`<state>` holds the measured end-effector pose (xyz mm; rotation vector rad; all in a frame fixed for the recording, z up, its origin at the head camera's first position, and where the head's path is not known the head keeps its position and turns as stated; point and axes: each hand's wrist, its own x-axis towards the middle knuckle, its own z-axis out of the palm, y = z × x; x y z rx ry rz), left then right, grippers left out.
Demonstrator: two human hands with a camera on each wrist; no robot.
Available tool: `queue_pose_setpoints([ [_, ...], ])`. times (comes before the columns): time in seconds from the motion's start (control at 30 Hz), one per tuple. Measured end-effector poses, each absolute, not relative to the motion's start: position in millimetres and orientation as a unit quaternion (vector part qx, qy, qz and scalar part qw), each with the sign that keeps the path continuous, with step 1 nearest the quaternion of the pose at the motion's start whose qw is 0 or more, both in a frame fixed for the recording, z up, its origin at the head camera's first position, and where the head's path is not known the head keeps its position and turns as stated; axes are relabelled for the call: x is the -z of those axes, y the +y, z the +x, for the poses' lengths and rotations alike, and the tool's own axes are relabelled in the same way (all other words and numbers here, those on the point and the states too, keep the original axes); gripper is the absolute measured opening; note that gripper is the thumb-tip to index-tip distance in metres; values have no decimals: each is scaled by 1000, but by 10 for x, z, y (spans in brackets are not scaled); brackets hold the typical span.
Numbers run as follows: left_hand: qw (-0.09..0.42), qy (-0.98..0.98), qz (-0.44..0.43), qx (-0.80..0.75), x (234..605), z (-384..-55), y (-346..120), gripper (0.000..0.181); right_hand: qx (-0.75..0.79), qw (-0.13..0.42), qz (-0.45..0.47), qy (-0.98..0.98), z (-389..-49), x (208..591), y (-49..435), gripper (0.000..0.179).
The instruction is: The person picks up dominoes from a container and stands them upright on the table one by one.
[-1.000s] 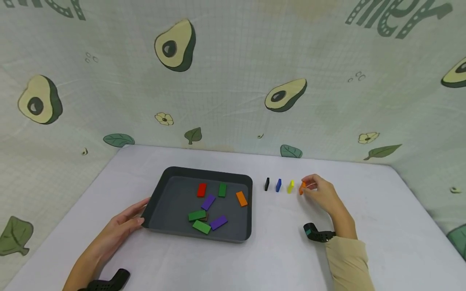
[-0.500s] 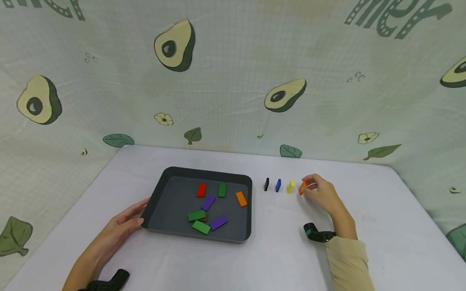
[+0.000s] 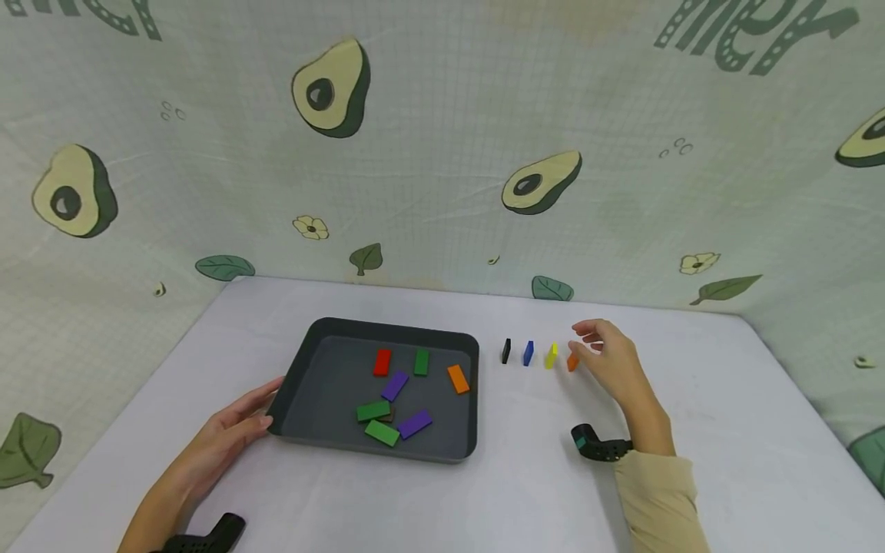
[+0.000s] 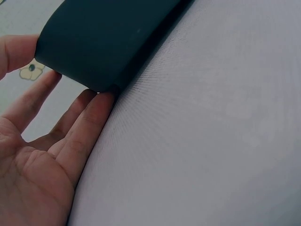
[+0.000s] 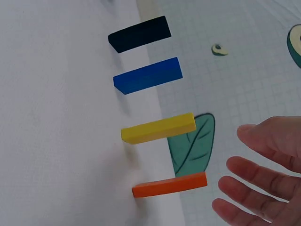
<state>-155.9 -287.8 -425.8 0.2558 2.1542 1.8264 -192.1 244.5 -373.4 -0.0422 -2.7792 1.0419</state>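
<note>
Four upright blocks shaped like dominoes stand in a spaced row right of the tray: black [image 5: 140,34], blue [image 5: 148,76], yellow [image 5: 158,128] and orange [image 5: 169,185]. My right hand [image 3: 608,359] is beside the orange domino, fingers apart and holding nothing; the right wrist view shows a gap between fingertips and domino. My left hand [image 3: 224,434] rests its extended fingertips against the left side of a dark grey baking tray [image 3: 314,392], near its front corner. Inside lie red [image 3: 382,362], green [image 3: 421,362], purple [image 3: 395,386] and orange [image 3: 459,379] dominoes, plus a brown one [image 3: 389,415] partly hidden.
A white cloth covers the table [image 3: 525,491], whose back edge meets a hanging cloth [image 3: 442,153] printed with avocados and leaves. Each wrist wears a black camera [image 3: 598,445]. The upright row stands close to the tray's right rim.
My right hand has released the orange domino and risen slightly away from it. That domino stays standing at the row's right end. The left hand and tray hold their places.
</note>
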Motion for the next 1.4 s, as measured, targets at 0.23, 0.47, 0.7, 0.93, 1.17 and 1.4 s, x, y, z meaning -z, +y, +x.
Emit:
queue_pose_setpoints([
  [0.23,151,742,99,-645,4268,-1559,-2884,54,-349,130,8,-928,-1906,3642,2266,27],
  [0.47,149,725,124,-661,4280,-1550,-2904,56,-357,137,76,-921,-1867,3563,1937,24],
  [0.7,148,723,143,-659,4282,-1552,-2933,60,-356,104,173,-912,-1778,3515,1538,23],
  [0.93,147,736,146,-644,4285,-1554,-2945,64,-362,-10,293,-885,-1689,3558,1170,31],
  [1.17,155,738,142,-642,4263,-1551,-2932,68,-320,-60,316,-891,-1648,3671,973,31],
  [1.4,159,734,144,-644,4268,-1556,-2921,68,-293,-61,301,-906,-1638,3728,945,32],
])
